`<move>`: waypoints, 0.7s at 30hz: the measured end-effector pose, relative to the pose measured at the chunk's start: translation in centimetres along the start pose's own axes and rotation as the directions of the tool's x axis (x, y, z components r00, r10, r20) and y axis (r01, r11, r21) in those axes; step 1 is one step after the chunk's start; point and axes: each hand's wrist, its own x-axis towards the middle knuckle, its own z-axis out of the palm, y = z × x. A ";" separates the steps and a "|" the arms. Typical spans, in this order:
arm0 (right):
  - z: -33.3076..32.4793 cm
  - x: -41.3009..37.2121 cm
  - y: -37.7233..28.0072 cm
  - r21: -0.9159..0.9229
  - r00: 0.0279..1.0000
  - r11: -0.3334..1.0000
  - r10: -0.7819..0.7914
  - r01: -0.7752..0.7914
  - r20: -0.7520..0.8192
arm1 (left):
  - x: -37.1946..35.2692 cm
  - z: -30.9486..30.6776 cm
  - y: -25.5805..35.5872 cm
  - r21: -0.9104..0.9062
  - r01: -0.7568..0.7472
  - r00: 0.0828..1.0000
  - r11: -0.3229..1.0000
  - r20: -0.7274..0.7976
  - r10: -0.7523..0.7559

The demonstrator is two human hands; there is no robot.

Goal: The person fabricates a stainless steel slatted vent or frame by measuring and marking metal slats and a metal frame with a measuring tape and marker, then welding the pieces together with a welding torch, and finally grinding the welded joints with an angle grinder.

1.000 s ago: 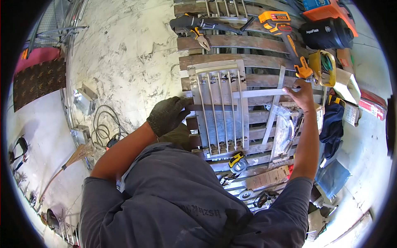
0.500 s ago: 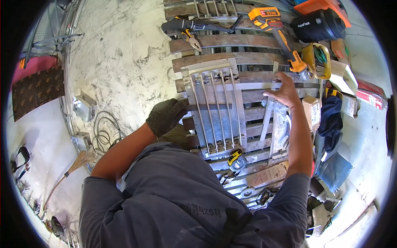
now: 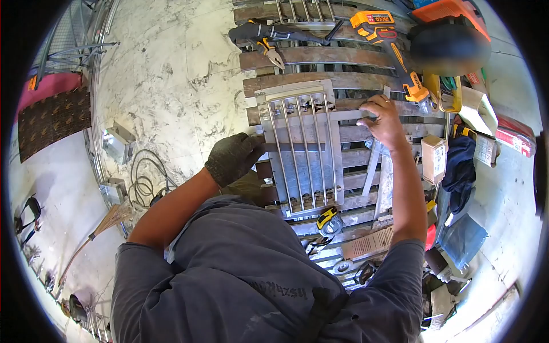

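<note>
A grille of several thin metal rods lies over a flat metal plate on the slatted wooden pallet. My left hand, in a dark knitted glove, is left of the grille, closed on the end of a dark flat metal bar that runs among the rods. To the right of the grille is my bare right hand. Its thumb and fingers pinch a lighter flat metal strip that reaches toward the upper rods. Part of this strip is hidden by the hand.
Pliers and an orange cordless power tool lie on the far slats. A tape measure sits just below the grille. Small boxes line the right side. A coiled cable and a broom are on the left floor.
My right hand has moved a little left along the light strip, and its thumb and fingers have closed on it. The left hand keeps its hold on the dark bar.
</note>
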 end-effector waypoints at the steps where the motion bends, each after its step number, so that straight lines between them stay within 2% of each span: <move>1: 0.3 0.2 -0.2 0.022 1.000 1.000 0.004 -0.004 0.014 | 0.1 0.0 0.1 -0.002 0.017 1.000 1.000 -0.006 -0.017; 3: 0.4 0.6 -0.8 0.023 1.000 1.000 0.002 -0.003 0.017 | 0.5 -0.1 0.2 -0.007 0.051 0.999 0.999 -0.018 -0.051; 6: 0.7 0.9 -1.2 0.053 1.000 0.999 0.006 -0.007 0.015 | 1.3 -0.4 0.6 -0.038 0.075 0.990 0.996 -0.114 -0.079; 9: 1.0 1.2 -1.6 0.087 1.000 0.996 0.014 -0.015 0.011 | 2.1 -0.8 0.4 -0.070 0.084 0.994 0.994 -0.057 -0.088; 15: 0.8 1.4 -2.0 0.080 1.000 0.997 0.001 -0.002 0.016 | 3.2 -1.2 0.2 -0.070 0.038 0.997 0.997 -0.060 -0.043; 21: 1.0 1.3 -2.2 0.115 0.999 0.992 -0.042 0.045 -0.027 | 3.6 -1.8 0.4 0.073 0.053 0.996 0.996 0.061 -0.058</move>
